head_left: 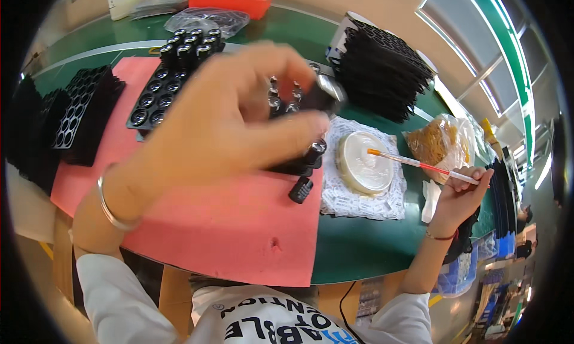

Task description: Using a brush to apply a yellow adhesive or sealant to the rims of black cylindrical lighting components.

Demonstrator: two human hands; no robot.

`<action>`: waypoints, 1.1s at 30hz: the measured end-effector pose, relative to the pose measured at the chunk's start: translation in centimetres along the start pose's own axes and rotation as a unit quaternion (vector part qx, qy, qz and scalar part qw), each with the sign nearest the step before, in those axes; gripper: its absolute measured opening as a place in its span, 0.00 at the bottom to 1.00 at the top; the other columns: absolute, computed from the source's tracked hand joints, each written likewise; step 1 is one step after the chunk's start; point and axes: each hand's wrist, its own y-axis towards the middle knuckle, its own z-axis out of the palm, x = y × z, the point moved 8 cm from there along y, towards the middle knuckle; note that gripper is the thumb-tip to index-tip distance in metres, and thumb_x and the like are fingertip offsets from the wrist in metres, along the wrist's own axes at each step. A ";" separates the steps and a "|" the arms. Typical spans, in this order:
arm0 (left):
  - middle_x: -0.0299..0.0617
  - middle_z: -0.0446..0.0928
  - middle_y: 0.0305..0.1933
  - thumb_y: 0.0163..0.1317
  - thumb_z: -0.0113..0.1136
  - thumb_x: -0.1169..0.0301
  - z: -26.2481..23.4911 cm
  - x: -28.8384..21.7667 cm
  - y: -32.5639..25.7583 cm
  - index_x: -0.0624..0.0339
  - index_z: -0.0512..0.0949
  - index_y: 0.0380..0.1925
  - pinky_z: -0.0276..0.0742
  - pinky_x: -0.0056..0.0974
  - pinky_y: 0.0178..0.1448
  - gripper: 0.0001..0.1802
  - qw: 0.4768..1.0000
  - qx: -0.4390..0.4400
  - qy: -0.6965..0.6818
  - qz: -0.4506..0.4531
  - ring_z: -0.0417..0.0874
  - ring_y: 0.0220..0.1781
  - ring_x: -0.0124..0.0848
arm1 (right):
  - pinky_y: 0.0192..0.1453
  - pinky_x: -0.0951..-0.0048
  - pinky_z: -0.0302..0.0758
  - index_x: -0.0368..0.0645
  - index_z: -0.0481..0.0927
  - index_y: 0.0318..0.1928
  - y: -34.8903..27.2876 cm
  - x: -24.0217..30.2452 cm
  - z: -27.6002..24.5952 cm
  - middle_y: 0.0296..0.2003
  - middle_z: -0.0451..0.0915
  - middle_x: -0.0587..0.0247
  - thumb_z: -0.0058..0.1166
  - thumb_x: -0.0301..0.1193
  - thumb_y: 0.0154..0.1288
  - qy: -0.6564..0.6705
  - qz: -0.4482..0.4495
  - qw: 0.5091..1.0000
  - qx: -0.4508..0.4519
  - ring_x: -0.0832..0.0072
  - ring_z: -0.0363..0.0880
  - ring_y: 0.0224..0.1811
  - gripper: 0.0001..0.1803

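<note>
My left hand (221, 113), raised and blurred, pinches a small black cylinder with a shiny end (326, 95) between thumb and fingers. Its wrist covers part of the pink mat (239, 230). In my right hand (463, 194) is a thin paintbrush (412, 162) with a red and clear handle. The bristles are over the round white dish (369, 167), which sits on a patterned white pad (391, 206). One black cylinder (301, 189) stands alone on the mat. Behind my left hand, a group of black cylinders (315, 149) is partly hidden.
A black tray (143, 128) holds several cylinders at the left of the mat. Stacked black trays stand far left (84, 113) and at the back (382, 69). Behind are an orange-red bin (233, 0) and plastic bags (209, 21). A bag of brown material (436, 140) lies right.
</note>
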 end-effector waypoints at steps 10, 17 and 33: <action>0.41 0.69 0.20 0.43 0.60 0.70 -11.1 4.1 2.0 0.70 0.71 0.29 0.66 0.30 0.32 0.16 0.897 -0.073 0.434 -0.038 0.68 0.25 0.23 | 0.18 0.83 0.51 0.45 0.61 0.21 0.1 -0.9 0.1 0.12 0.57 0.72 0.38 0.39 0.66 -0.015 -0.004 1.000 0.023 0.86 0.50 0.14 0.18; 0.41 0.70 0.16 0.41 0.61 0.71 -11.0 6.5 2.1 0.72 0.72 0.25 0.65 0.31 0.26 0.14 0.906 -0.032 0.408 -0.109 0.68 0.19 0.25 | 0.18 0.83 0.50 0.45 0.61 0.21 0.0 -0.7 0.0 0.12 0.57 0.72 0.38 0.38 0.66 -0.030 -0.007 0.999 0.016 0.86 0.49 0.13 0.18; 0.44 0.69 0.15 0.42 0.62 0.62 -10.2 3.6 0.7 0.65 0.70 0.18 0.65 0.38 0.26 0.17 0.848 -0.125 0.507 -0.096 0.69 0.19 0.37 | 0.18 0.83 0.52 0.45 0.61 0.21 -0.2 -0.6 0.4 0.12 0.58 0.72 0.37 0.39 0.67 -0.050 -0.015 0.998 0.024 0.85 0.51 0.13 0.17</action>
